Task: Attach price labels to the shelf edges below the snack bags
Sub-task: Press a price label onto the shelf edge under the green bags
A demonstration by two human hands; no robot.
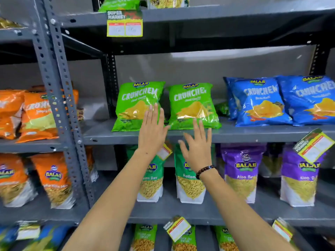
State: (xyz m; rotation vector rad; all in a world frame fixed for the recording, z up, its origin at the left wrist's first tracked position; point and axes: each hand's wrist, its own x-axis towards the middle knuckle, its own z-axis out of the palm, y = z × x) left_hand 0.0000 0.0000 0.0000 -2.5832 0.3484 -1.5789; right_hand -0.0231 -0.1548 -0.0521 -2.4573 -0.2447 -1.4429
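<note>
Both hands are being held up flat in front of the middle shelf edge [235, 135]. The left hand [152, 131] is being kept open with its fingers pressed together, pointing toward 12 o'clock, their tips lying over the lower corner of a green snack bag [134, 104]. The right hand [196, 149], with a beaded bracelet [205, 171] on its wrist, is being held open with fingers slightly spread; nothing is being pinched by either hand. A price label [165, 150] is being shown just between the two hands, tilted, hanging below the shelf edge and partly hidden by the left wrist; whether it is being touched cannot be told. A second green snack bag [192, 105] is standing at 1 o'clock from the right hand. Further labels are being displayed: one hanging straight on the upper shelf at 11 o'clock [124, 23], one tilted at 3 o'clock [314, 145] beneath the blue snack bags [261, 102], and one at 6 o'clock [177, 228] on the lower shelf.
</note>
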